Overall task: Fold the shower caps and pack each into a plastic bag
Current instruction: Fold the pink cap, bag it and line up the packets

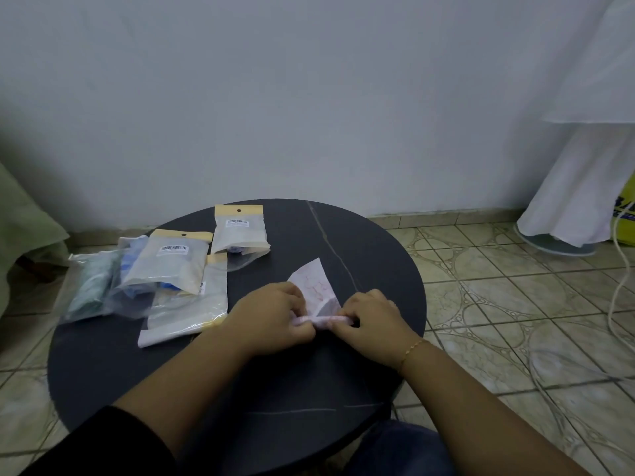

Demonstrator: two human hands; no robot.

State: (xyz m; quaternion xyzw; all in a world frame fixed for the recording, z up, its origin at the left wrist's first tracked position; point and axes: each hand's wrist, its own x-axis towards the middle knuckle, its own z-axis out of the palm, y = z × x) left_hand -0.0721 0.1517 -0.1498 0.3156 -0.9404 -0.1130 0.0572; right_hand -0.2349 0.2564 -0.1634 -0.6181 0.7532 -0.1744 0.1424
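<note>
On a round dark table [137,372], both hands work a pale pink shower cap [314,286] near the middle of the tabletop. The left hand [271,314] has its fingers curled over the near edge of the cap, pinching the rolled or folded strip of it, and the right hand [369,321] grips the same strip from the other side, knuckles up, so the two hands sit just beside each other with the strip between them. The far part of the cap sticks up beyond the hands as a flat, pointed flap lying on the table. A thin gold bracelet [410,350] circles the right wrist. To the left of the hands lies a flat clear plastic bag [192,314] with a yellowish band, and beyond it a loose pile of filled bags [165,269] holding blue and greenish contents, some overhanging the table's left edge. One more packed bag [238,231] with a barcode label lies apart at the far side. The floor [498,286] is patterned tile, with a white cord [618,286] running across it at the right.
</note>
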